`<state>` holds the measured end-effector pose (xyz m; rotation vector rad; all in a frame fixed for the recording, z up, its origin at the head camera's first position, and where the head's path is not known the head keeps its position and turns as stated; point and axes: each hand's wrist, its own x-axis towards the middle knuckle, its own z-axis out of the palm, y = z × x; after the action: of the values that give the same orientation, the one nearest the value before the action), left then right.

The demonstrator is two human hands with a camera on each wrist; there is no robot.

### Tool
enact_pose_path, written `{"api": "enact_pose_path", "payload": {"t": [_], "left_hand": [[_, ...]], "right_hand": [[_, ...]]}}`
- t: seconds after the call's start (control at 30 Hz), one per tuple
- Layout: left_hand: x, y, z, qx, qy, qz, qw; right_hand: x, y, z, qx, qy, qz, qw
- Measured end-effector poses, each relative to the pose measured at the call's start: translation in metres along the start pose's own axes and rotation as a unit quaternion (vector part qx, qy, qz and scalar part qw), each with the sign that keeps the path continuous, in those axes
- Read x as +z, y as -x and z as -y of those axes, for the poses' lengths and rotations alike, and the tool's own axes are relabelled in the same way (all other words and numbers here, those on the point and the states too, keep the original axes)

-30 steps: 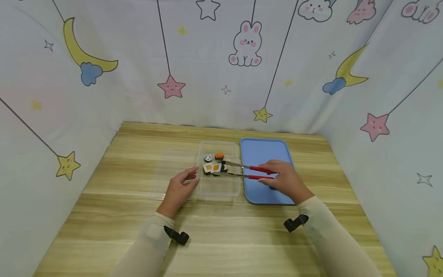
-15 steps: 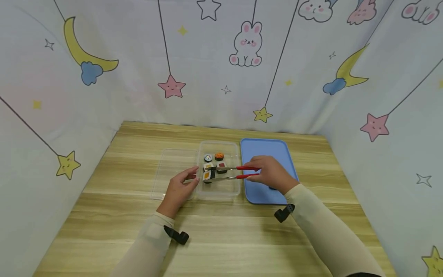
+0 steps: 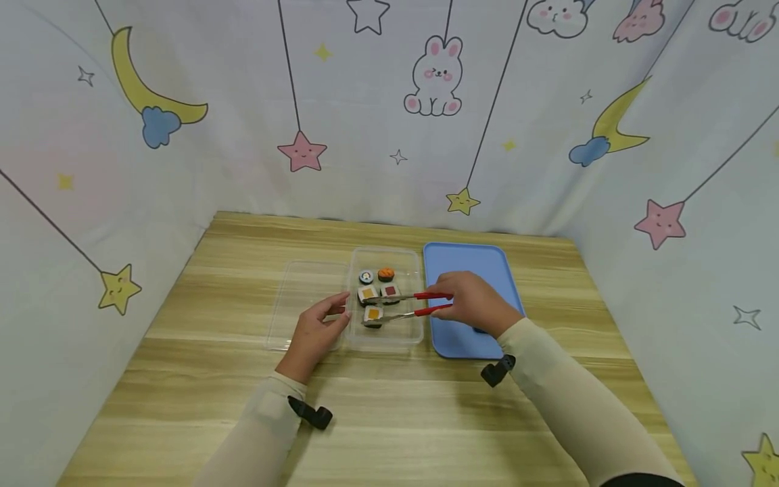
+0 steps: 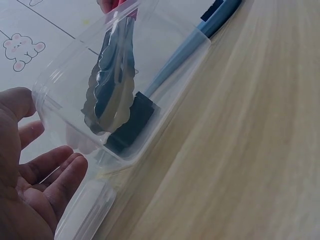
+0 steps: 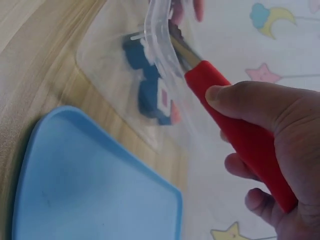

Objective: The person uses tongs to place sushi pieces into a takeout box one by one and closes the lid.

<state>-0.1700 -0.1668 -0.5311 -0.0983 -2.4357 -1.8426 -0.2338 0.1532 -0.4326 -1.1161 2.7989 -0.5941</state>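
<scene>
My right hand (image 3: 475,304) grips a pair of tongs (image 3: 433,295) by the red handles, thumb on one side and fingers on the other. The spread steel arms reach left into a clear plastic box (image 3: 398,338). Near the lower arm's tip sits a sushi roll with a yellow centre (image 3: 373,314). Behind it are another yellow-centred roll (image 3: 367,293) and a red-centred one (image 3: 390,290), which the upper arm overlaps. A small round roll (image 3: 365,276) and an orange-topped piece (image 3: 386,274) stand farther back. My left hand (image 3: 318,331), fingers loosely bent, has its fingertips at the box's left wall.
A clear lid (image 3: 295,291) lies left of the box, partly behind my left hand. On the right, a blue tray (image 3: 465,256) lies under my right hand, with a small dark piece (image 3: 479,330) on it. White printed fabric encloses the wooden table.
The front yellow-centred roll has shifted toward me from beside the other one. My right hand has moved left with the tongs, whose arms now stand wider. My left hand stays still.
</scene>
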Motion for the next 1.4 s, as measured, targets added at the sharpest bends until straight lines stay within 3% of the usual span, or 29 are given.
{"api": "enact_pose_path", "payload": {"t": [0.2, 0.33, 0.67, 0.9, 0.97, 1.03, 1.13, 1.27, 1.4], "left_hand": [[-0.002, -0.003, 0.013, 0.013, 0.015, -0.002, 0.9998], [-0.002, -0.003, 0.016, 0.022, 0.022, 0.000, 0.9995], [-0.001, -0.003, 0.014, 0.023, 0.011, 0.002, 0.9997], [0.000, -0.002, 0.013, 0.015, 0.017, -0.002, 0.9997], [-0.001, 0.001, 0.003, 0.015, 0.013, -0.001, 0.9998], [-0.003, 0.003, -0.007, 0.010, 0.008, 0.000, 0.9999], [-0.003, 0.004, -0.009, 0.008, 0.000, -0.002, 1.0000], [0.000, -0.002, 0.011, 0.006, 0.009, -0.004, 0.9999], [0.000, -0.002, 0.016, 0.009, 0.015, 0.001, 0.9998]], "right_hand": [[-0.007, 0.005, 0.001, 0.014, -0.014, -0.020, 0.9996], [-0.013, 0.023, -0.007, 0.048, -0.028, -0.051, 0.9971], [-0.019, 0.114, -0.057, 0.151, -0.051, -0.151, 0.9756], [-0.009, 0.175, -0.088, 0.217, -0.023, -0.166, 0.9616], [-0.005, 0.187, -0.093, 0.229, -0.024, -0.166, 0.9589], [-0.002, 0.196, -0.096, 0.239, -0.034, -0.164, 0.9565], [0.002, 0.204, -0.100, 0.249, -0.047, -0.156, 0.9546], [0.007, 0.211, -0.103, 0.257, -0.053, -0.151, 0.9530], [0.012, 0.214, -0.105, 0.254, -0.041, -0.157, 0.9535]]}}
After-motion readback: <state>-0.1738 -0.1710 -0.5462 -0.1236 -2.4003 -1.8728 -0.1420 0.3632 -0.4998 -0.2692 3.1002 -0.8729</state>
